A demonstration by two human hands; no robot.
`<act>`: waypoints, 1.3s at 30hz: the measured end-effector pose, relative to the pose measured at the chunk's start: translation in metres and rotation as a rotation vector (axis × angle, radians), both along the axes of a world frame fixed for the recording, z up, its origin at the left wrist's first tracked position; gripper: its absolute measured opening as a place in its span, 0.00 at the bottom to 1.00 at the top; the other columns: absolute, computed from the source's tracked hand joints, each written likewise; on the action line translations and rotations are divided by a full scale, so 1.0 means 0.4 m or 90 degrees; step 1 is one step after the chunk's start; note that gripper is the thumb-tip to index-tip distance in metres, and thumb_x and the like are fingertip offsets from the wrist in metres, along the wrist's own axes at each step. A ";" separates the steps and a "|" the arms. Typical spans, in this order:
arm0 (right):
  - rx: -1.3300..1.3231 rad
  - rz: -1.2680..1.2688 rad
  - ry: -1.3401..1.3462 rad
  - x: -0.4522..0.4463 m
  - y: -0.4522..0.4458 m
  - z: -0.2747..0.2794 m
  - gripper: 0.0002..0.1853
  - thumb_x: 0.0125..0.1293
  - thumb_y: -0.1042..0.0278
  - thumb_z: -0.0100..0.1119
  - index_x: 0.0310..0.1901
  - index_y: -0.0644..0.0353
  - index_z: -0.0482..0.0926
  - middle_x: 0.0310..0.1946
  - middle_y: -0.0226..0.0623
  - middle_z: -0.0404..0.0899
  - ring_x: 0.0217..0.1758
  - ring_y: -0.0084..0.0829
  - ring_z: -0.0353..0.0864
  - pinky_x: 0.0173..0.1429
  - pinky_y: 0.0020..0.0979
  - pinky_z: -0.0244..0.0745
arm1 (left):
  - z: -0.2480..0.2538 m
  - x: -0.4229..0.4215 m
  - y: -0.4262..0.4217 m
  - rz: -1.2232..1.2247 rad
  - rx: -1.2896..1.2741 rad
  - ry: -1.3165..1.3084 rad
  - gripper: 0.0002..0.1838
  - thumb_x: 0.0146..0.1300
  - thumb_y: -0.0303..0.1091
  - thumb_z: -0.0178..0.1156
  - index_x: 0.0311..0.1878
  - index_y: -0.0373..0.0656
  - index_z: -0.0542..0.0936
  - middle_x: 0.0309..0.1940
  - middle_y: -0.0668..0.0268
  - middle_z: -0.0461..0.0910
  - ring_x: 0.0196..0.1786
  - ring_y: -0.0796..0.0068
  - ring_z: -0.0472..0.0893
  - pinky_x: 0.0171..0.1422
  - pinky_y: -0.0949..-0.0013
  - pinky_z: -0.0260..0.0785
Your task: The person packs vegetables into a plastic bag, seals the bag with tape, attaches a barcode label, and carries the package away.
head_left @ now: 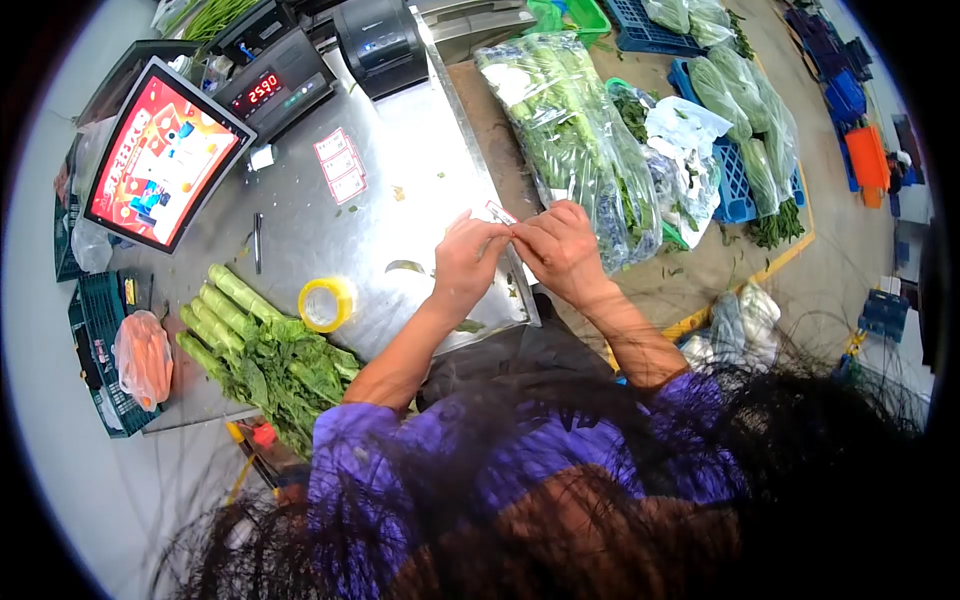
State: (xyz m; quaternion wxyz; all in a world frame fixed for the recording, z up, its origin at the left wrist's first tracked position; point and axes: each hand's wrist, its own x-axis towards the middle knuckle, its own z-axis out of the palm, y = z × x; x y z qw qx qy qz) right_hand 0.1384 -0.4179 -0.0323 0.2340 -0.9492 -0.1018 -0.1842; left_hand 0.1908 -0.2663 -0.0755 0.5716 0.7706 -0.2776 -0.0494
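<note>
My left hand (466,262) and my right hand (563,252) meet over the right edge of the steel table (400,150). Both are closed in a pinch on a small white label with a red border (500,213); part of it is hidden by the fingers. Just beyond my right hand lies a large clear bag of leafy green vegetables (570,130). More labels of the same red-bordered kind, a short strip (341,166), lie flat on the steel. A roll of yellow tape (326,304) rests left of my left forearm, beside a bunch of thick-stemmed greens (265,350).
A tilted screen (168,155), a scale display reading 25.90 (262,90) and a black printer (385,45) stand at the back left. Bagged carrots (144,358) sit in a dark crate. Blue crates (735,180) with bagged vegetables are on the right. A pen (258,243) lies on the table.
</note>
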 end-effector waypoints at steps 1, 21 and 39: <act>-0.010 0.001 0.001 0.002 0.002 -0.002 0.09 0.49 0.73 0.66 0.34 0.56 0.80 0.29 0.28 0.78 0.35 0.31 0.75 0.52 0.37 0.67 | -0.001 0.002 0.003 0.000 0.017 -0.013 0.02 0.54 0.25 0.61 0.32 0.42 0.80 0.26 0.66 0.80 0.33 0.67 0.79 0.64 0.55 0.63; -0.011 0.038 0.061 0.043 0.007 -0.055 0.06 0.49 0.72 0.62 0.31 0.57 0.79 0.25 0.32 0.76 0.35 0.33 0.74 0.57 0.40 0.66 | -0.054 0.028 0.012 0.028 0.013 0.011 0.02 0.52 0.25 0.62 0.30 0.42 0.81 0.26 0.65 0.80 0.32 0.65 0.79 0.60 0.57 0.67; 0.409 -0.588 0.022 0.271 -0.567 -0.252 0.14 0.54 0.61 0.55 0.27 0.66 0.82 0.22 0.36 0.80 0.26 0.25 0.75 0.35 0.30 0.68 | -0.241 0.036 0.200 0.184 -0.086 0.544 0.05 0.54 0.27 0.59 0.32 0.36 0.78 0.28 0.70 0.76 0.34 0.79 0.74 0.41 0.75 0.67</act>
